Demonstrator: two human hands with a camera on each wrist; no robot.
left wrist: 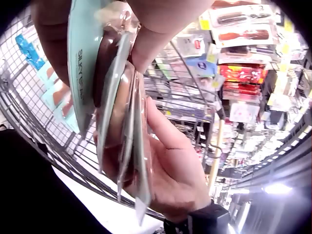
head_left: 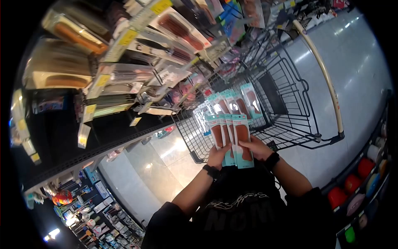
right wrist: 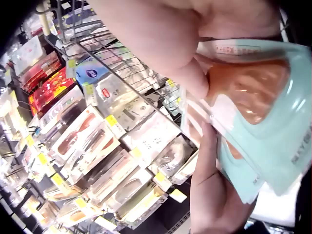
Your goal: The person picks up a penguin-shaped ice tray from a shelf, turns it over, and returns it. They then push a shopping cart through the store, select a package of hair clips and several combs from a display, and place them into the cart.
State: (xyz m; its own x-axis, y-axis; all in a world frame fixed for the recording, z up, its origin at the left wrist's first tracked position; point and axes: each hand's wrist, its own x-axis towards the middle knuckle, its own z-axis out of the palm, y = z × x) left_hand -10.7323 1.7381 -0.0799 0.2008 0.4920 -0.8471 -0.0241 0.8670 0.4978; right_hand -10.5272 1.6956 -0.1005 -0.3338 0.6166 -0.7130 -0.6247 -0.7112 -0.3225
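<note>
Several packaged hairbrushes (head_left: 241,139), brown ones on teal cards under clear plastic, stand fanned in front of the person's chest. The left hand (head_left: 217,157) grips the stack's left side low down, thumb across the front. From the other side the right hand (head_left: 258,149) pinches the front pack near its lower end, with its thumb on the plastic. In the left wrist view the packs (left wrist: 124,112) show edge-on, slightly spread between both hands. The front pack's handle end (right wrist: 248,90) lies under the right thumb in the right wrist view.
A wire shopping cart (head_left: 286,106) with a pale handle bar (head_left: 327,79) stands just ahead, holding more teal packs (head_left: 251,99). Shelves of hanging brushes and combs (head_left: 182,31) rise on the left. Red bowl-like items (head_left: 352,182) line a low shelf at right.
</note>
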